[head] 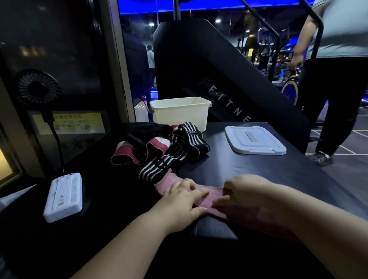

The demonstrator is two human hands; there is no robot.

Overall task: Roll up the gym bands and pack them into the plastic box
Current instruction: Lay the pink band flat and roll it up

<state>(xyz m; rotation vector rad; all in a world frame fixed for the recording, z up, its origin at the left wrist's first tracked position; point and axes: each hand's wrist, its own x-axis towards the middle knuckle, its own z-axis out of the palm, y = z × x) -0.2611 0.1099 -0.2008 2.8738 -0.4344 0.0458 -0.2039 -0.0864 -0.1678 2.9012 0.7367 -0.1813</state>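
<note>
- Pink gym band lies flat near the table's front edge, under both hands.
- Left hand presses it, fingers spread straight.
- Right hand rests on it, fingers bent; grip unclear.

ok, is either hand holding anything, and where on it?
Left hand presses flat on the pink band, near its far end. Right hand rests on it alongside; whether it pinches the band cannot be told.

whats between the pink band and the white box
the head view shows a heap of unrolled bands there: striped bands and red bands.
</note>
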